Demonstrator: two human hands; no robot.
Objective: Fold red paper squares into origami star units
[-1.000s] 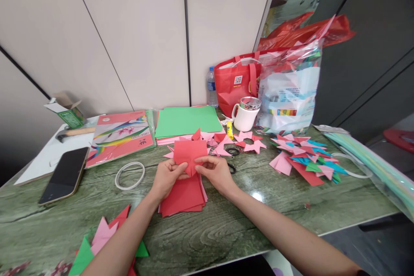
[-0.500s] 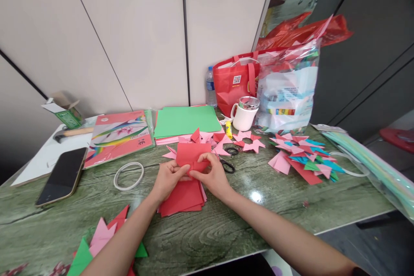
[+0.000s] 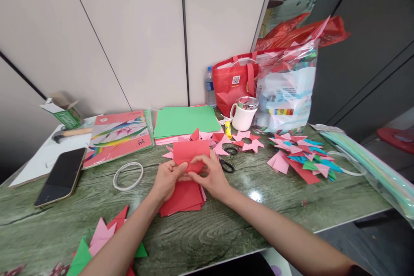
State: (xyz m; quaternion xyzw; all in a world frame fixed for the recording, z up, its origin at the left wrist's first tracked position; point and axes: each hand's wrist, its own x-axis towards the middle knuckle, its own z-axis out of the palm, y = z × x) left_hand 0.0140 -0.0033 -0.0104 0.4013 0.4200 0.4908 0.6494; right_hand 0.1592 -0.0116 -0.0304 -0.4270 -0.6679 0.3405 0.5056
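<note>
A sheet of red paper (image 3: 191,150) is held up between my two hands, its lower edge bent over toward me. My left hand (image 3: 168,178) pinches its left side with the thumb on the near face. On the other side, my right hand (image 3: 209,171) grips the bent part between thumb and fingers. Both thumbs nearly meet at the lower middle. Under my hands lies a stack of red paper squares (image 3: 183,199), with pink sheets showing at its right edge. Behind the held sheet, pink and red folded pieces (image 3: 221,143) are partly hidden.
Black-handled scissors (image 3: 228,166) and a glue stick (image 3: 228,129) lie right of my hands. A white mug (image 3: 245,114) stands farther back. Folded paper pieces (image 3: 299,151) are heaped at right, others (image 3: 101,236) near my left forearm. At left are a white ring (image 3: 128,176) and a phone (image 3: 61,177).
The red paper's lower part has bent over further, and its upper part now looks curved. My right fingers have shifted slightly left along it.
</note>
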